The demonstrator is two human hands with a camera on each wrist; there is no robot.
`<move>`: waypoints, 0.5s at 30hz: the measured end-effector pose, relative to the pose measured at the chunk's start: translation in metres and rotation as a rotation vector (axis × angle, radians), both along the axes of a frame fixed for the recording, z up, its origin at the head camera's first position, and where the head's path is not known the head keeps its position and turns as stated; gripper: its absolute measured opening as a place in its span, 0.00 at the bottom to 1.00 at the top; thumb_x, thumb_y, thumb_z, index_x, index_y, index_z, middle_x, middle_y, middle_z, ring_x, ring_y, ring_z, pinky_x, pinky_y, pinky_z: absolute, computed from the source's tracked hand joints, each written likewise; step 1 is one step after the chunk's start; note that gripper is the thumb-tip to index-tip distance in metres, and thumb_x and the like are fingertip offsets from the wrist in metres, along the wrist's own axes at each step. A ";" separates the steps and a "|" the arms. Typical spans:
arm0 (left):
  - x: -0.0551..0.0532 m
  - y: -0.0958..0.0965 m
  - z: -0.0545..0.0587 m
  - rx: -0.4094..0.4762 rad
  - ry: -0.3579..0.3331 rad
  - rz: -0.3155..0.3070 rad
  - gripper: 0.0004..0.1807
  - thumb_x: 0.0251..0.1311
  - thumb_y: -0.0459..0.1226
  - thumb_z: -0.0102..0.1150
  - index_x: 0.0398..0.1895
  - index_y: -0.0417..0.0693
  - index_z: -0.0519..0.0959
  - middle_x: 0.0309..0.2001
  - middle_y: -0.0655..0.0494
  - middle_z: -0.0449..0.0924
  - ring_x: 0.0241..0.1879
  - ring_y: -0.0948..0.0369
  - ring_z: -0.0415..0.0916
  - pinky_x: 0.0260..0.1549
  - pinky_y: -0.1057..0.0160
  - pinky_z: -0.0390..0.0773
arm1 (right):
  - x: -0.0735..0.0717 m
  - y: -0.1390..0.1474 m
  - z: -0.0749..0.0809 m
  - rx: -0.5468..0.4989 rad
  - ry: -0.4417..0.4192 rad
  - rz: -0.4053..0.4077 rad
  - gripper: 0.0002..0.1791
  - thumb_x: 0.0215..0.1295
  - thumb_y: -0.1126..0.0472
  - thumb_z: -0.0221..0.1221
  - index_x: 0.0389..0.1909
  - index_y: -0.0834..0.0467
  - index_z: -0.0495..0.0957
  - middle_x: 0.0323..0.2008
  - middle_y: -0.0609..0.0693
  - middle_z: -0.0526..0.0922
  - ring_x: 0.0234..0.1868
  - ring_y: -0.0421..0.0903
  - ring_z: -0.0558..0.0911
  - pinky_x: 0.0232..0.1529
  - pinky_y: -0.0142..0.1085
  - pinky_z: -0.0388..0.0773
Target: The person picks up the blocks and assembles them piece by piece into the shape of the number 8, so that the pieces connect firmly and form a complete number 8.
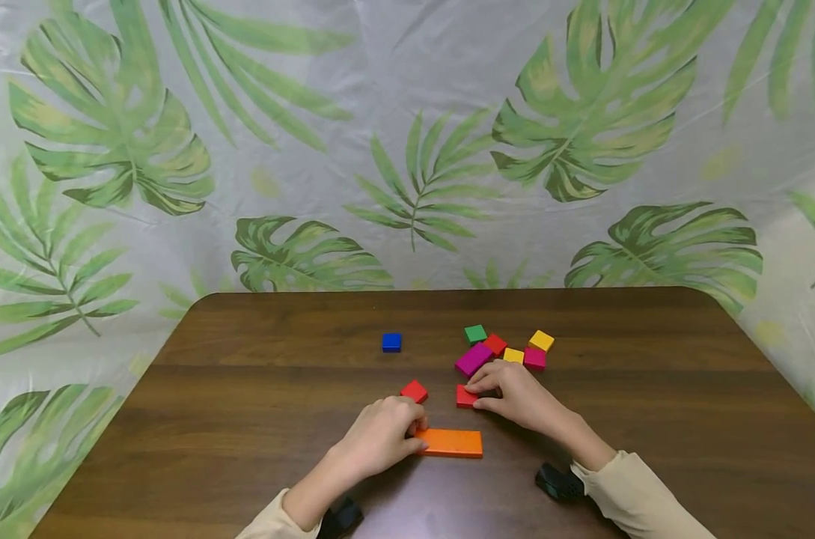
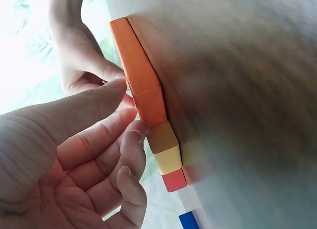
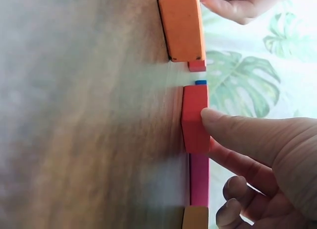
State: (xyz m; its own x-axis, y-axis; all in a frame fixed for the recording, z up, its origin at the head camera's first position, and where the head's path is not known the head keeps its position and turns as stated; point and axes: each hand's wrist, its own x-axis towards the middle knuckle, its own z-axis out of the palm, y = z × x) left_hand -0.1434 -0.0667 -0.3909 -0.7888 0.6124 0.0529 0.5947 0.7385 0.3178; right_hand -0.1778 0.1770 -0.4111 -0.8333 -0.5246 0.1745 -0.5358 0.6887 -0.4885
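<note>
Leaf-printed cloth (image 1: 313,180) is hanging behind a brown wooden tabletop (image 1: 212,419); two hands are working over the wood, with pale sleeves (image 1: 639,494) covering the forearms.

Left hand (image 1: 380,438): thumb and fingers are gripping the left end of a long orange block (image 1: 450,443), which is lying flat and extending rightward from that hand. Right hand (image 1: 518,393): thumb and fingers are pinching a small red block (image 1: 465,397), just beyond the orange block's right part; a gap is showing between these two blocks.

Second red block (image 1: 414,391) is resting just beyond the left fingers, turned cornerwise. Left wrist view: a yellowish block (image 2: 170,160) is showing past the gripped end; contact with the orange one cannot be told.

Past the right hand, a group is sitting: purple block (image 1: 474,359), third red block (image 1: 495,345), green block (image 1: 475,334), pink block (image 1: 534,358) and two yellow blocks (image 1: 541,341), one partly hidden by the hand. Blue block (image 1: 391,343) is lying well apart, beyond the left hand.
</note>
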 end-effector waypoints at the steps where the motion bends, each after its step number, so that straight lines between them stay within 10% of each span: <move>1: 0.000 0.000 0.000 0.004 0.000 0.000 0.07 0.48 0.41 0.70 0.24 0.52 0.79 0.20 0.64 0.71 0.22 0.71 0.64 0.21 0.74 0.64 | 0.001 0.001 0.000 -0.004 0.001 0.001 0.12 0.53 0.61 0.66 0.39 0.56 0.86 0.38 0.46 0.85 0.43 0.45 0.80 0.45 0.36 0.79; 15: 0.001 0.000 0.001 -0.003 0.014 0.004 0.07 0.48 0.41 0.69 0.26 0.51 0.80 0.20 0.63 0.71 0.22 0.70 0.64 0.20 0.73 0.64 | 0.016 0.010 0.002 -0.033 0.017 0.048 0.12 0.52 0.62 0.67 0.39 0.57 0.86 0.38 0.46 0.85 0.40 0.44 0.81 0.42 0.34 0.79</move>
